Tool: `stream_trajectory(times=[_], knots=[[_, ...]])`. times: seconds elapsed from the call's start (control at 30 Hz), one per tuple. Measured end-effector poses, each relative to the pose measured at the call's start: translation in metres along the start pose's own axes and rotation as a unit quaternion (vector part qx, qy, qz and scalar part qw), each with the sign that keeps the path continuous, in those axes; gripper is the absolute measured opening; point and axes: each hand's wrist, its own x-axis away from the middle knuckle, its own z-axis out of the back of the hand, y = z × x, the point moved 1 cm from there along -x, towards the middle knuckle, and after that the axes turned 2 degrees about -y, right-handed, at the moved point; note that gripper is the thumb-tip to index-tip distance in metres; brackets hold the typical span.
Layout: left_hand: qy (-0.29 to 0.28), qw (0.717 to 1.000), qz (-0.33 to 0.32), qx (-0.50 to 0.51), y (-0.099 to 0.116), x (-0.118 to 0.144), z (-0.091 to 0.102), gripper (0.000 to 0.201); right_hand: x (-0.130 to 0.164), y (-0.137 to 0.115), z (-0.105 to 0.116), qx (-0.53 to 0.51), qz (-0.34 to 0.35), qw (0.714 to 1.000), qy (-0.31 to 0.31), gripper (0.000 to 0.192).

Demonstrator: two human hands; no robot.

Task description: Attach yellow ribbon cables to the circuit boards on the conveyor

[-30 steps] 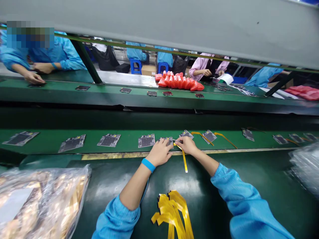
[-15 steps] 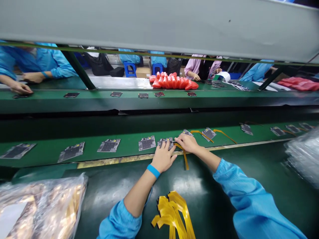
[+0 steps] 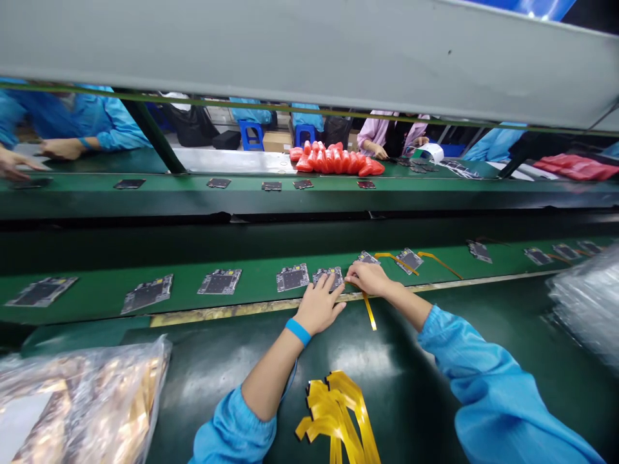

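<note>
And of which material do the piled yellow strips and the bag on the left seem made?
The yellow strips: probably thin, glossy plastic film; they gleam and overlap like flat ribbons.
The bag: likely clear, shiny plastic, since it looks creased, gleaming and see-through.

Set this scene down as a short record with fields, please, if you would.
Left hand: fingers at the near edge of a circuit board
Right hand: bunched fingers beside that board, yellow strip extending below, grip hidden
Wristband: blue, on left wrist
Bench: pile of yellow strips
Lower left: clear bag
Beyond: red bundles
</note>
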Motion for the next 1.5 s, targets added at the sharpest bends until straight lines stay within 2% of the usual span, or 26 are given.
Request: stream_trajectory(times=[0.1,0.2,0.27,0.33,0.4,0.5,0.57,0.73,0.87,0.97,1.07,1.13,1.3,1.5], knots=[[0.007,1.000,0.009,0.021,-0.007,0.001,0.010,0.048,0.008,0.003,0.001,0.003,0.021,1.000,0.016,0.020],[0.030,0.997,0.062,0.028,-0.020,0.003,0.021,0.040,0.016,0.005,0.001,0.009,0.067,0.997,0.035,0.025],[0.041,0.994,0.101,0.026,-0.031,0.005,0.026,0.038,0.017,0.006,0.001,0.025,0.103,0.994,0.034,0.034],[0.041,0.990,0.130,0.020,-0.039,0.006,0.028,0.037,0.013,0.007,0.002,0.051,0.130,0.990,0.029,0.034],[0.029,0.989,0.143,0.010,-0.045,0.008,0.027,0.036,0.007,0.011,0.006,0.074,0.117,0.989,0.052,0.029],[0.008,0.991,0.134,-0.002,-0.049,0.009,0.024,0.038,0.003,0.015,0.014,0.076,0.046,0.989,0.118,0.022],[0.003,0.993,0.121,-0.005,-0.050,0.009,0.022,0.040,0.007,0.013,0.016,0.055,0.024,0.990,0.127,0.018],[0.002,0.995,0.094,0.011,-0.048,0.009,0.021,0.041,0.040,-0.021,0.005,-0.045,0.081,0.995,0.028,0.011],[0.007,0.994,0.106,0.037,-0.048,0.010,0.026,0.035,0.077,-0.058,-0.007,-0.107,0.164,0.979,-0.062,0.010],[-0.004,0.990,0.129,0.050,-0.052,0.014,0.033,0.032,0.100,-0.077,-0.018,-0.105,0.197,0.967,-0.126,0.012],[-0.027,0.986,0.160,0.045,-0.060,0.019,0.042,0.031,0.114,-0.087,-0.028,-0.077,0.199,0.963,-0.168,0.029],[-0.041,0.983,0.177,0.039,-0.067,0.024,0.047,0.031,0.119,-0.091,-0.033,-0.060,0.199,0.959,-0.192,0.031],[-0.038,0.977,0.202,0.061,-0.084,0.030,0.050,0.030,0.121,-0.093,-0.035,-0.086,0.203,0.952,-0.211,0.011],[0.017,0.968,0.240,0.067,-0.084,0.023,0.040,0.020,0.124,-0.083,-0.039,-0.146,0.236,0.944,-0.179,0.011]])
